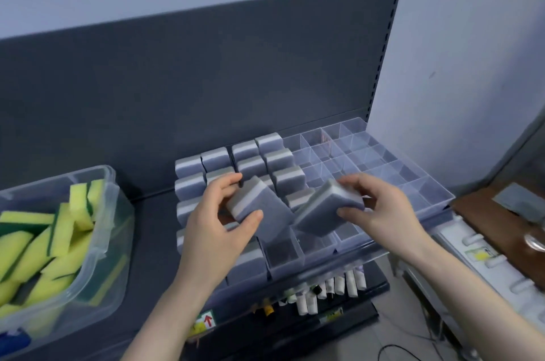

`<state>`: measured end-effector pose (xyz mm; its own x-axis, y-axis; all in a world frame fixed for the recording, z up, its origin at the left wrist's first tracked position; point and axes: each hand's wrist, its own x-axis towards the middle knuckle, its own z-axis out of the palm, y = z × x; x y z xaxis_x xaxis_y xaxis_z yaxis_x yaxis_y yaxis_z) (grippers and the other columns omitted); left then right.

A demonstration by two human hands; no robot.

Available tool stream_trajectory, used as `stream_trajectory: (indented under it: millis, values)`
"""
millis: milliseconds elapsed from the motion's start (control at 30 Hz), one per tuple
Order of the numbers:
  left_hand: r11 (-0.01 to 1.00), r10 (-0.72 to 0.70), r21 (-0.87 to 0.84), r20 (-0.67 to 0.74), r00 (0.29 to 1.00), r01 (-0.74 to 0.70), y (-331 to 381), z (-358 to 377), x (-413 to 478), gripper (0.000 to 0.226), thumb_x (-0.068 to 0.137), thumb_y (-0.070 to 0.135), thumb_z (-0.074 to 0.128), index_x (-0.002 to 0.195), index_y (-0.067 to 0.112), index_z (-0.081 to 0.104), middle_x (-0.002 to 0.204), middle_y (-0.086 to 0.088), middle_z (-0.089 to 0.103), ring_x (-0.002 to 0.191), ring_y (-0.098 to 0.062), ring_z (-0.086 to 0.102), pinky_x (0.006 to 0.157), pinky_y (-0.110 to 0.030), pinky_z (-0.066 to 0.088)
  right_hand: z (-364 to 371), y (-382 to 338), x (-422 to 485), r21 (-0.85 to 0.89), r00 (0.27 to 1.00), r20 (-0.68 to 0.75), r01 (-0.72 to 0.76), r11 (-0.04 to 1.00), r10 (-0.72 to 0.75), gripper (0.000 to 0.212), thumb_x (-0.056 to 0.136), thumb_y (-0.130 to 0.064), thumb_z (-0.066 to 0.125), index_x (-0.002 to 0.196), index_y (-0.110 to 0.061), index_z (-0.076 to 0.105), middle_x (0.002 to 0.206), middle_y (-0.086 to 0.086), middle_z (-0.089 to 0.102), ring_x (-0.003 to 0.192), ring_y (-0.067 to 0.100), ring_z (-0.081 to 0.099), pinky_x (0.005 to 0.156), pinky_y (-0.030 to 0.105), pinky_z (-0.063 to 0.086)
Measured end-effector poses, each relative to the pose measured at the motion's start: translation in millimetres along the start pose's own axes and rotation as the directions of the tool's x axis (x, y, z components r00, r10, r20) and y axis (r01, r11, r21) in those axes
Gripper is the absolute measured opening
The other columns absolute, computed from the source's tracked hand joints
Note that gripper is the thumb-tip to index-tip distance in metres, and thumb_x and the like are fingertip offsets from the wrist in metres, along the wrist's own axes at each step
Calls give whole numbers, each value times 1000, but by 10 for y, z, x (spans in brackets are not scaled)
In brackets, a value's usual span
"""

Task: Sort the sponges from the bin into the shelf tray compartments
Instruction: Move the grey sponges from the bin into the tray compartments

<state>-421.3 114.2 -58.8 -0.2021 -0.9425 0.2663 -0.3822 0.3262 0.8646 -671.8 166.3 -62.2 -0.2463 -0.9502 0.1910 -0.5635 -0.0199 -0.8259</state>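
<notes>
Head view — looks forward and down, close over the tray (380,166).

We see a dark grey shelf (147,228) carrying two things directly: a clear bin (113,192) on the left, and a clear divided tray (427,186) near it on the right.

Both bare forearms are stretched forward, drawn slightly toward each other. The left hand (218,213) is curled round a grey sponge (253,207) — thumb pressed at its near edge, fingers hooked over the far edge. A second grey sponge (327,210) is gripped by the right hand (380,207) likewise — thumb near, fingers on top.
</notes>
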Motion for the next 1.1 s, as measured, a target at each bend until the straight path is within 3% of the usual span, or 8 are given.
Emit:
stream_trajectory:
  millis: [233,433,567,733,833,900,1000,1100]
  values:
    - [988,4,155,22,1000,-7,128,125,-53,49,80,24,75,121,39,54,113,25,57,103,8,54,77,-10,46,-91,83,184,25,988,126,90,996,-93,48,72,-2,75,94,-42,59,92,-17,67,87,7,62,79,31,53]
    - [954,-6,298,61,998,-13,73,225,-70,45,79,20,74,109,44,50,109,27,54,104,8,51,79,-6,39,-86,235,235,44,974,198,108,993,-114,53,71,0,76,91,-46,56,94,-18,66,89,1,60,79,21,51]
    - [938,-17,346,93,995,-16,16,297,-86,50,79,20,74,102,52,44,105,29,53,102,5,52,77,-8,40,-59,342,274,3,959,259,117,993,-114,47,71,-1,76,98,-36,60,95,-19,65,92,-4,58,78,10,46]
    - [916,-40,401,121,992,-12,-18,320,-92,42,79,23,74,108,44,50,105,30,51,100,-1,53,81,-15,41,-60,380,301,-30,945,304,138,990,-122,44,73,-4,76,105,-29,61,99,-19,63,95,1,58,82,16,46]
    - [894,-49,448,162,986,-29,2,291,-75,40,80,23,73,110,41,54,106,34,48,101,2,51,82,-8,38,-74,329,324,-97,935,330,168,981,-128,44,74,-5,75,109,-28,62,100,-20,60,92,1,56,81,8,42]
    - [879,-60,475,212,975,-49,25,293,-60,39,81,23,72,114,38,57,106,33,47,103,4,49,83,-6,35,-77,287,335,-134,930,342,192,972,-136,44,75,-7,75,113,-25,63,102,-18,59,95,3,55,85,13,43]
    - [862,-90,503,278,956,-65,75,329,-26,41,82,25,70,119,36,57,107,30,47,104,3,48,86,-12,38,-84,204,347,-200,905,402,235,951,-139,44,75,-12,75,114,-27,62,105,-17,61,98,6,57,89,23,47]
    - [838,-135,540,344,929,-78,98,348,12,40,81,28,71,118,36,57,107,28,46,105,1,49,88,-17,42,-91,127,375,-286,864,490,281,916,-112,45,76,-17,74,117,-28,60,110,-14,63,102,7,57,85,18,43]
